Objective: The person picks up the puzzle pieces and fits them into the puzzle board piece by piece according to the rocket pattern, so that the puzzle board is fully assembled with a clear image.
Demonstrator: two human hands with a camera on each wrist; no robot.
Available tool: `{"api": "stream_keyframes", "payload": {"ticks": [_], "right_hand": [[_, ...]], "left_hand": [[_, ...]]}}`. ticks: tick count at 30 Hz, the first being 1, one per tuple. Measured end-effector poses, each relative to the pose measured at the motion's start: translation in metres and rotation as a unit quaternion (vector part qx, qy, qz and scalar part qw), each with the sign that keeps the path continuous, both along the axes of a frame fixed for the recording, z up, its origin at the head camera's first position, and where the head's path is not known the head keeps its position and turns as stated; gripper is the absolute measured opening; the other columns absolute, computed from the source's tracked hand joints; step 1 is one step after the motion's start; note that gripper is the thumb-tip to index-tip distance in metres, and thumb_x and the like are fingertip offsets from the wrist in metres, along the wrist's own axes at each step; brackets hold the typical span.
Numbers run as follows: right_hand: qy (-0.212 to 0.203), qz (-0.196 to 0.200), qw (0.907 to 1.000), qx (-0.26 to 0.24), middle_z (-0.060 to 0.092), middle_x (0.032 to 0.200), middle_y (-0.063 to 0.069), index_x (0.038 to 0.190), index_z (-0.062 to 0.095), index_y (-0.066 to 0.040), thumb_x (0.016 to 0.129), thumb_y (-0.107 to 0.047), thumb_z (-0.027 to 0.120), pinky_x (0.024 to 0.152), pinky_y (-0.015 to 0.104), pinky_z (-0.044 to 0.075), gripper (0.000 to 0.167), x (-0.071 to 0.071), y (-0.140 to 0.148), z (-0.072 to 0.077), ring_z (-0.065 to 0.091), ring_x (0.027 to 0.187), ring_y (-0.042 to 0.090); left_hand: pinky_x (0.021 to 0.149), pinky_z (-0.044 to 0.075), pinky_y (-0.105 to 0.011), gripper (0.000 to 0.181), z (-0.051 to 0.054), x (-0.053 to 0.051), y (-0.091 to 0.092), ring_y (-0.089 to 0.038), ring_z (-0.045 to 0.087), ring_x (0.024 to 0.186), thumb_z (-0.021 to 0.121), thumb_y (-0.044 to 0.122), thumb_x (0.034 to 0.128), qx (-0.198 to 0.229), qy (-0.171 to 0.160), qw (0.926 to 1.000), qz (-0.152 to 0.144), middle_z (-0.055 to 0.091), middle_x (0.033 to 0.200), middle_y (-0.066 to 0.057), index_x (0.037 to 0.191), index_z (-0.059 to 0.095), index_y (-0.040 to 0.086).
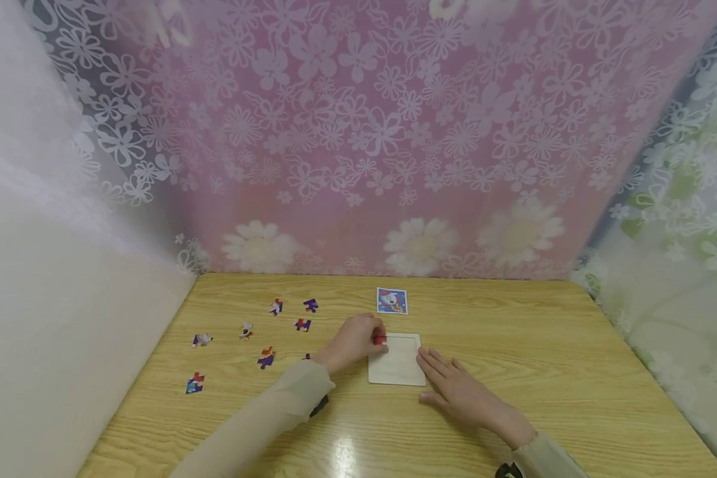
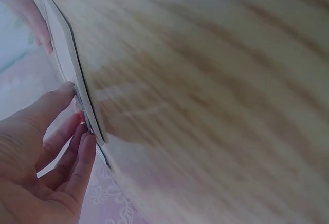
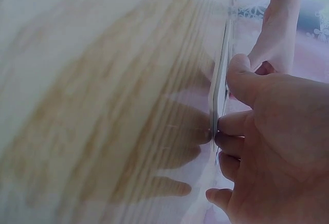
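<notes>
Placing seems barely begun: the left hand (image 1: 355,338) pinches a red piece (image 1: 380,339) at the 11 o'clock corner of the tray (image 1: 397,365), the straight-fingered right hand (image 1: 459,390) touches its 3 o'clock edge, holding nothing, and loose puzzle pieces (image 1: 302,324) towards 9 and 10 o'clock look left to place.

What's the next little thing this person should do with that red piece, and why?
Probably ease the red puzzle piece flat into the far left corner of the white tray: the left hand already holds it there, the visible inside of the tray looks otherwise bare, and the right hand touches the tray's right edge, which may steady it.
</notes>
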State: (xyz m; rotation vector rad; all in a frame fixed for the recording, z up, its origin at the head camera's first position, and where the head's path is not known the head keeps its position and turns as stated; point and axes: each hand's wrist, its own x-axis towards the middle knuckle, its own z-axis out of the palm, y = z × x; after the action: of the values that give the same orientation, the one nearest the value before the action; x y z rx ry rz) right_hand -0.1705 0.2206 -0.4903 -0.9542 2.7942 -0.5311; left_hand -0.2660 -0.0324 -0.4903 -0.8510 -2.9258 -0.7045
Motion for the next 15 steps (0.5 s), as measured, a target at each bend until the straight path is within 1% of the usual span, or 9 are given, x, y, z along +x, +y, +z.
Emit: {"api": "stream_keyframes", "payload": {"ticks": [6, 12, 15], "right_hand": [[-0.004, -0.001, 1.0000, -0.001, 0.027, 0.163, 0.023, 0.155, 0.031, 0.006, 0.106, -0.036, 0.053, 0.114, 0.071, 0.022, 0.069, 0.0010, -0.0013, 0.0028, 0.024, 0.150, 0.044], [-0.009, -0.002, 1.0000, -0.003, 0.028, 0.163, 0.023, 0.155, 0.031, 0.007, 0.105, -0.035, 0.054, 0.114, 0.071, 0.022, 0.068, 0.0014, -0.0021, 0.0048, 0.024, 0.149, 0.045], [-0.007, -0.001, 1.0000, -0.003, 0.028, 0.162, 0.023, 0.155, 0.032, 0.007, 0.105, -0.036, 0.054, 0.114, 0.071, 0.023, 0.069, 0.0015, -0.0016, 0.0047, 0.024, 0.149, 0.045]], "left_hand": [[0.064, 0.044, -0.019, 0.020, -0.0010, -0.0030, 0.0032, -0.006, 0.049, 0.071, 0.084, 0.029, 0.0850, -0.012, -0.003, 0.9999, 0.005, 0.064, 0.085, 0.000, 0.092, 0.074, 0.013], [0.063, 0.044, -0.020, 0.019, 0.0026, 0.0003, 0.0037, -0.007, 0.049, 0.071, 0.083, 0.028, 0.0851, -0.015, -0.002, 0.9999, 0.002, 0.065, 0.086, -0.001, 0.091, 0.075, 0.012], [0.064, 0.045, -0.019, 0.019, 0.0014, 0.0009, 0.0037, -0.006, 0.049, 0.071, 0.083, 0.029, 0.0850, -0.017, 0.003, 0.9998, 0.005, 0.065, 0.085, 0.000, 0.091, 0.075, 0.013]]}}
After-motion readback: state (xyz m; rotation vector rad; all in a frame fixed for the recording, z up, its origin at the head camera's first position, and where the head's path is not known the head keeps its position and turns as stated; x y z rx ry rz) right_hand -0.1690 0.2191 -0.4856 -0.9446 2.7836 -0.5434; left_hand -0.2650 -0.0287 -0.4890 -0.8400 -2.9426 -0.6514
